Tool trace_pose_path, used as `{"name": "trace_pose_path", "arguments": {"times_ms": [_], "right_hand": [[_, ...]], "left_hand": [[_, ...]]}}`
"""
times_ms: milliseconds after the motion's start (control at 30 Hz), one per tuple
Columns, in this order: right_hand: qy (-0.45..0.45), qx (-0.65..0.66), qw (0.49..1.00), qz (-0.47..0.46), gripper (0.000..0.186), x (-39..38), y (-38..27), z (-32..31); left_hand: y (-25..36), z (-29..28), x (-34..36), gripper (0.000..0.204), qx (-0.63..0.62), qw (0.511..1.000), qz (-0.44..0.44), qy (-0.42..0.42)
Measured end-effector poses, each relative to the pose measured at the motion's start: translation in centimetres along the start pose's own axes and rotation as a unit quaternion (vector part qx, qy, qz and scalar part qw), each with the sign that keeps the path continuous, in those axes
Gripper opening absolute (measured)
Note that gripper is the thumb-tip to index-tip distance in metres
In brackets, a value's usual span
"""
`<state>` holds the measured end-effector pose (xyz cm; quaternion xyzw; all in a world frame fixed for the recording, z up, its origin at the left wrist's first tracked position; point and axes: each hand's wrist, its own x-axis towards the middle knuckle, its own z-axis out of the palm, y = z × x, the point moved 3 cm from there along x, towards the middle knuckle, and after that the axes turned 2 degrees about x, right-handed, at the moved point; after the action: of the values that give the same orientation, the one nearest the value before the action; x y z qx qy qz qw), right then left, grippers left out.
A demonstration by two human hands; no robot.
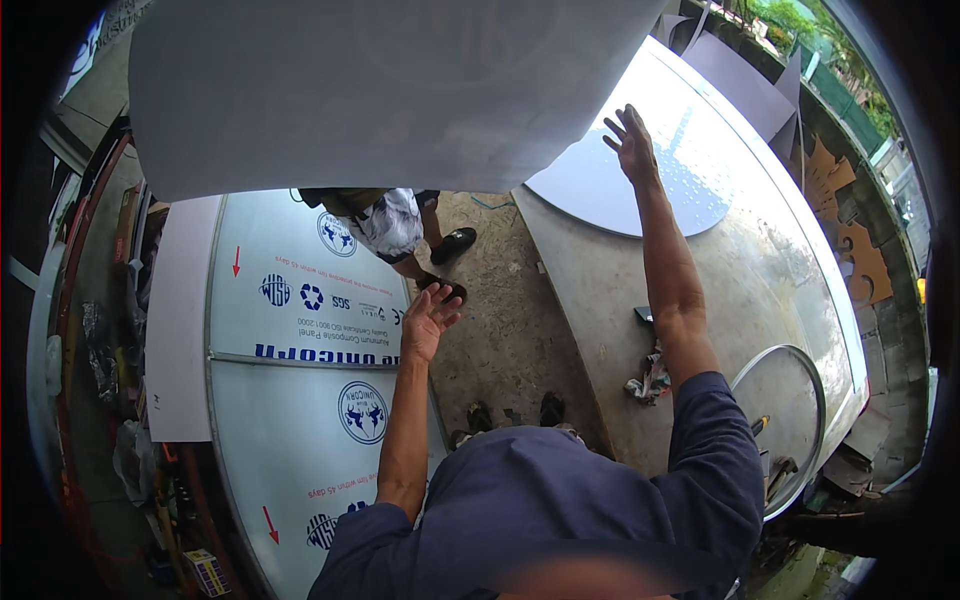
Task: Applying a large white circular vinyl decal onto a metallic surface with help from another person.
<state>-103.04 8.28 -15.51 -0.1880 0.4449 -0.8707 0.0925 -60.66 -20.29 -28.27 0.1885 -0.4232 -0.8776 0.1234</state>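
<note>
My left hand [430, 322] is raised in the middle with its fingers apart and nothing in it. It appears over the edge of the film-covered panels [290, 395] on the left. My right hand [632, 148] reaches far forward, open, fingers spread. In the view it overlaps a pale round sheet [665, 205] speckled with drops; I cannot tell whether it touches anything. A large grey-white panel [370, 110] fills the top of the view, close to my right fingertips but apart from them. Behind it stands another person, whose patterned shorts [390, 225] and dark shoes show; the upper body is hidden.
The round sheet lies on a big worktable [585, 285] at right. A pale hoop [822, 420], crumpled scraps [652, 380] and some tools lie near its closer end. Cut brown boards [862, 265] lean by the wall. Clutter and a plain white strip [180, 330] line the left.
</note>
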Motion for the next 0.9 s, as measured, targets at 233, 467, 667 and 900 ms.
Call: {"name": "trace_pose_path", "arguments": {"times_ms": [233,467,667,900], "right_hand": [[-0.013,-0.255,0.941,-0.223,0.121,-1.7,-10.8,4.2],[-0.156,-0.447,0.858,-0.2,0.105,-0.8,-23.0,10.8],[-0.205,-0.419,0.87,-0.16,0.064,-1.0,-24.9,10.3],[-0.211,-0.421,0.873,-0.124,0.036,-7.2,-32.0,13.2]], "left_hand": [[6.6,3.6,-5.1,0.042,0.32,0.912,0.23,0.116],[29.9,26.0,-10.5,0.042,0.622,0.371,0.686,0.067],[32.7,38.2,-8.4,0.048,0.693,0.281,0.662,-0.054],[28.7,39.1,-7.0,0.04,0.64,0.344,0.674,-0.134]]}}
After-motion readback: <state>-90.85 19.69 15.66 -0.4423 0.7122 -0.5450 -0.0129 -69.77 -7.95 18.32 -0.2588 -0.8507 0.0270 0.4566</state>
